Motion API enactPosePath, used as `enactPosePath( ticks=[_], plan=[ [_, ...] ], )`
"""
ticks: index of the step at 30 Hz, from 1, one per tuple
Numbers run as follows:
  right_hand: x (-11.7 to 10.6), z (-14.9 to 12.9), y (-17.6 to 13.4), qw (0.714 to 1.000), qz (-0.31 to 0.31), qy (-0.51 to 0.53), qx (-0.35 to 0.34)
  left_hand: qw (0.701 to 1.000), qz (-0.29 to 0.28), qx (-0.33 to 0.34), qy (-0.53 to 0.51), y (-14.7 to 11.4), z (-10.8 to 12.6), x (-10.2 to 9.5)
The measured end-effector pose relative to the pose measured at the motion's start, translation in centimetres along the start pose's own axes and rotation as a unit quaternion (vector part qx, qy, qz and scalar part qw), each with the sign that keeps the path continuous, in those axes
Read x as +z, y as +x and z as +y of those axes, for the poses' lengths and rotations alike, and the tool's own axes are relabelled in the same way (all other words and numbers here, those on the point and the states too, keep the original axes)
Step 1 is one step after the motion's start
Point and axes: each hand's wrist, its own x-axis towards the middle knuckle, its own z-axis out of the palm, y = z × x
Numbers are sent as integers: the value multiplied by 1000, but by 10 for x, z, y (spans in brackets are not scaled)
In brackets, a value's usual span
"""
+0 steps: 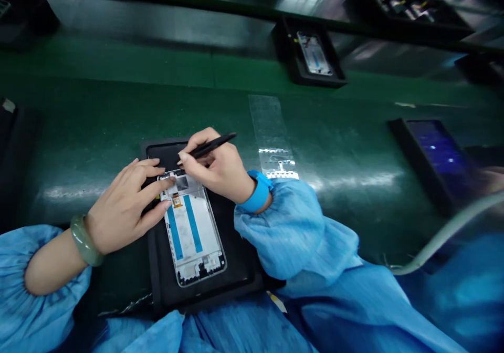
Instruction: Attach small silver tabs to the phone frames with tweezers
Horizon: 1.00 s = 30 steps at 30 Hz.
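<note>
An opened phone frame [183, 232], white inside with two blue strips, lies in a black tray [240, 261] in front of me. My left hand [129, 198] rests over its upper left edge, fingers stretched out and touching the frame near a small orange flex cable [177, 201]. My right hand [220, 166] grips a black pen-like tool [216, 144], its tip pointing down at the top edge of the frame. Fingers partly cover that tip, so whether it touches cannot be seen.
A clear plastic sheet with small white pieces [271, 132] lies right of the tray. Farther back stands a black box [334, 80] with another phone frame. At right are a dark tray [413, 158] with a bluish screen, a pale cable [444, 237] and a person's blurred blue sleeve [468, 284].
</note>
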Motion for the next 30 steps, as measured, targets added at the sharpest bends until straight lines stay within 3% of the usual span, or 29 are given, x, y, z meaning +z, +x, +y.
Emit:
enactPosePath(
  ticks=[3,6,9,12,14,18,21,25,27,30],
  plan=[
    [-9,-6,1,995,45,68,62,1000,-18,5,21,0,-2,-2],
    [-23,-20,0,992,84,79,57,998,0,4,56,4,5,-4],
    [-38,-35,-3,992,116,33,41,996,35,54,62,13,24,-4],
    [-53,-39,-10,988,153,-4,28,994,23,100,50,29,53,1],
    [-63,-34,-16,982,187,-18,29,995,-14,78,67,44,72,7],
    [-87,-8,-34,964,253,-17,80,987,-119,-36,104,77,97,18],
    [-103,14,-51,944,291,36,149,978,-143,-79,126,94,105,19],
    [-114,32,-74,915,314,90,238,974,-148,-85,151,103,94,13],
    [-115,37,-84,905,314,101,270,973,-144,-81,162,106,70,8],
    [-113,41,-91,898,305,108,299,974,-112,-91,175,113,15,-4]
  ],
)
